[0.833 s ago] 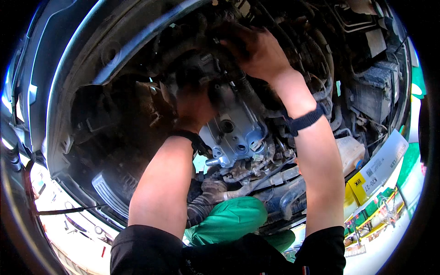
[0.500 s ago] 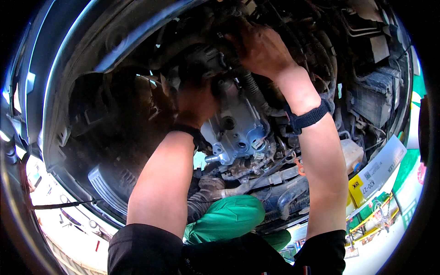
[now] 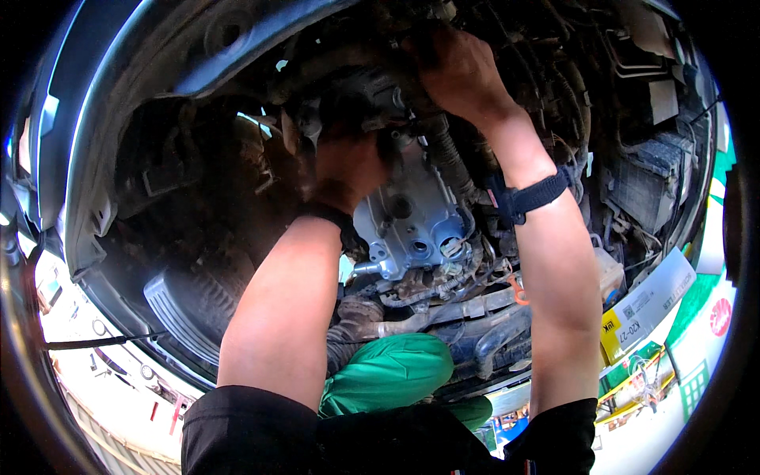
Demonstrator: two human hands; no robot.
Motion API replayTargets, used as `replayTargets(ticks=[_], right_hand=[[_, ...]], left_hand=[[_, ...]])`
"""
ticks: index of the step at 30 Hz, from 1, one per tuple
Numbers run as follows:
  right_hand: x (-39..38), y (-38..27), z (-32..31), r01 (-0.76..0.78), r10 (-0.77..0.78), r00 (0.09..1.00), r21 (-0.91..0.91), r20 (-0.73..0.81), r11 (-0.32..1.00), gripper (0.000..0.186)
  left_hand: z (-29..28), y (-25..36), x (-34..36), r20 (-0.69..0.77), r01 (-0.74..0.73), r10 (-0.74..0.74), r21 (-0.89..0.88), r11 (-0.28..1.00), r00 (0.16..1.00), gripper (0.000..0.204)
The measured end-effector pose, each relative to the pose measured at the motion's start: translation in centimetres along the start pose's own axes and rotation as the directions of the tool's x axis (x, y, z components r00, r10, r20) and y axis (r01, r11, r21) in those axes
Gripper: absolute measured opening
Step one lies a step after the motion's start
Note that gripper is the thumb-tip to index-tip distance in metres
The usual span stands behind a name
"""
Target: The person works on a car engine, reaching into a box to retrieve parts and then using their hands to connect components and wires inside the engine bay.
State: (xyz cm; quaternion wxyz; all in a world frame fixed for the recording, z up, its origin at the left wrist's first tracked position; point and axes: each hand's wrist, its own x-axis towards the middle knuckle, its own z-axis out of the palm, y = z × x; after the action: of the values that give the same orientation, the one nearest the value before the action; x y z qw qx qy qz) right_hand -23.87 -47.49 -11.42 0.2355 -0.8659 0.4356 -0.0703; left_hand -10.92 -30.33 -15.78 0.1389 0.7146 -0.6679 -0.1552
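Observation:
Deep in a car's engine bay, both my arms reach past a silver engine cover. My left hand is in shadow at the cover's left side, below a dark rounded part; its fingers are hidden and blurred. My right hand is farther back, beyond the cover's top right, its back toward me. The fingers of that hand bend down into the dark, and whatever they touch does not show. A ribbed black hose runs between the cover and my right forearm. Each wrist wears a black band.
A dark battery stands at the right. Nearer me lie a metal pipe, an orange loop and a corrugated intake hose. The raised hood edge arches over the left. My green-clad knee rests at the front edge.
My left hand has shifted slightly right and stays blurred. My right hand has moved a little, with its fingers still in the dark. The view has tilted slightly.

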Motion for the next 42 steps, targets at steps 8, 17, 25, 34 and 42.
replayTargets(ticks=[8,17,25,34,42], right_hand=[[-0.7,0.2,0.8,0.058,-0.054,0.996,0.064,-0.065,0.996,0.027],[-2.9,-1.6,0.8,-0.084,0.085,0.996,0.03,-0.028,0.996,0.035],[-3.1,0.1,2.4,0.082,-0.087,0.958,-0.031,-0.275,0.996,0.039],[-0.9,-0.5,-4.3,-0.093,0.095,0.993,-0.025,0.071,0.995,0.031],[-5.4,-0.1,-2.1,0.044,-0.087,0.91,-0.115,-0.406,0.992,0.03]], left_hand=[[0.0,0.0,-0.2,0.174,-0.012,-0.003,0.085,0.996,0.985,0.044],[-0.4,0.2,-0.4,0.138,-0.009,-0.002,0.076,0.997,0.99,0.055],[0.2,0.2,-0.1,0.089,-0.022,0.019,0.03,0.999,0.996,0.029],[-0.4,0.4,0.4,-0.022,-0.062,0.063,0.027,0.998,0.998,0.037],[-0.5,0.9,0.1,0.056,0.043,-0.044,0.025,0.999,0.997,0.039]])
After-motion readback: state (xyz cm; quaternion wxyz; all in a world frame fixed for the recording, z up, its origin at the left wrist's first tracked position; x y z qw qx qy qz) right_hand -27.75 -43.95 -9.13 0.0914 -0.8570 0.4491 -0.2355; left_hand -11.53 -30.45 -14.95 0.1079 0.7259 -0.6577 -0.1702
